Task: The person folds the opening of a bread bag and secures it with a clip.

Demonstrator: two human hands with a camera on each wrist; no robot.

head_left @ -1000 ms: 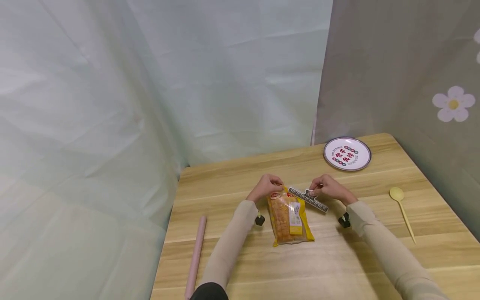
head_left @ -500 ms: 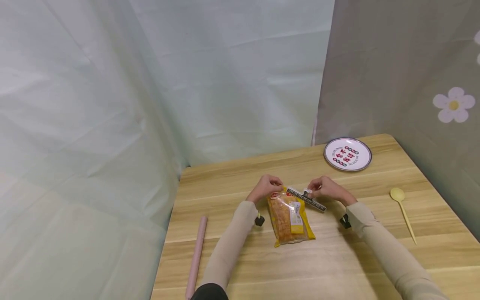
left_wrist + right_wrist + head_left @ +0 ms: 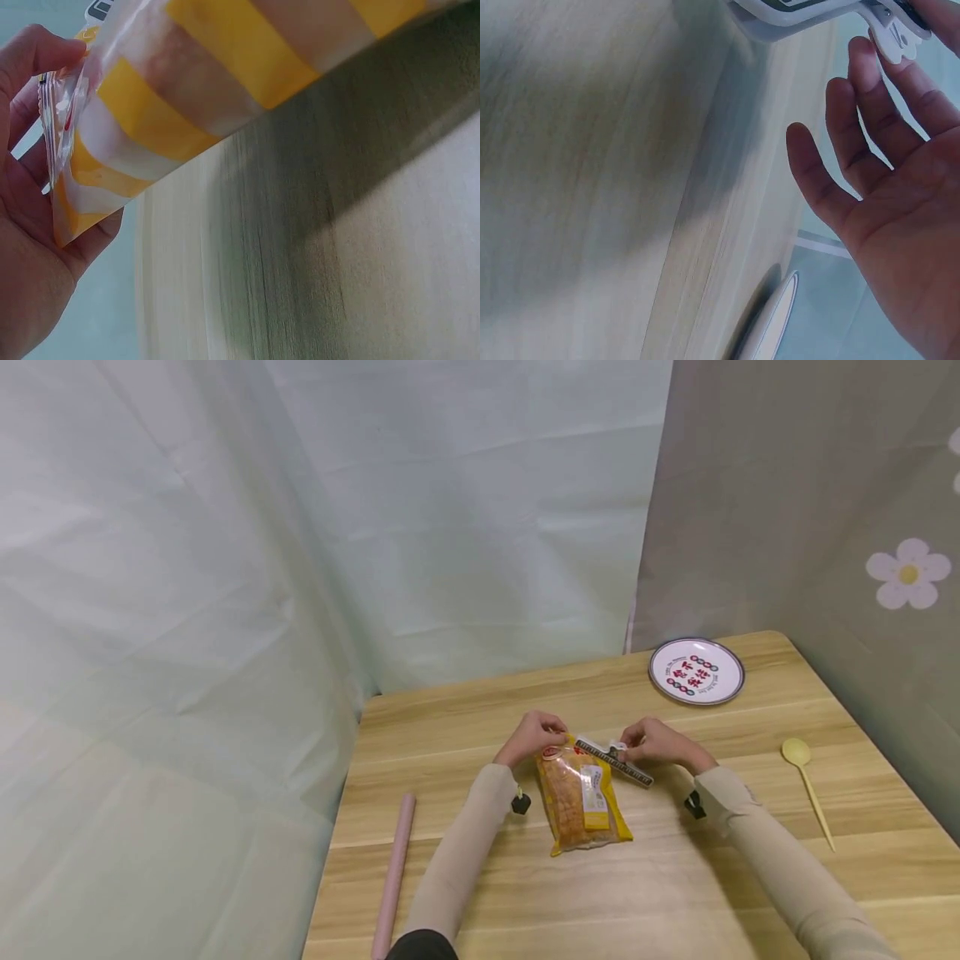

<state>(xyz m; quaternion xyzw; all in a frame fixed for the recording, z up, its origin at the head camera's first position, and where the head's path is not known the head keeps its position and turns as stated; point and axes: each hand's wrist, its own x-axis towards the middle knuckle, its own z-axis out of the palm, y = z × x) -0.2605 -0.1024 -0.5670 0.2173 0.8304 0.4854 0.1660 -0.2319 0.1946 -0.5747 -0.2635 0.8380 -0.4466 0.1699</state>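
A clear and yellow bag of sliced bread (image 3: 572,802) leans up from the table in the head view. My left hand (image 3: 534,737) pinches its top left corner; in the left wrist view that hand (image 3: 30,187) has the thumb on one side of the crinkled film, fingers behind. With thumb and fingers my right hand (image 3: 660,745) grips the handle of a long sealing clip (image 3: 617,763) patterned like piano keys. The clip slants across the bag's top right edge. White clip levers (image 3: 891,34) show between thumb and fingers in the right wrist view, the other fingers spread.
A white plate with a dark rim (image 3: 726,654) sits at the back right of the wooden table (image 3: 465,727). To the right lies a yellow spoon (image 3: 797,752), and a pink rod (image 3: 393,872) lies on the left. Curtains hang behind.
The right hand has brought the clip slightly left, further over the bag's top edge. The left hand keeps its pinch, and the bag's lower end has shifted slightly right.
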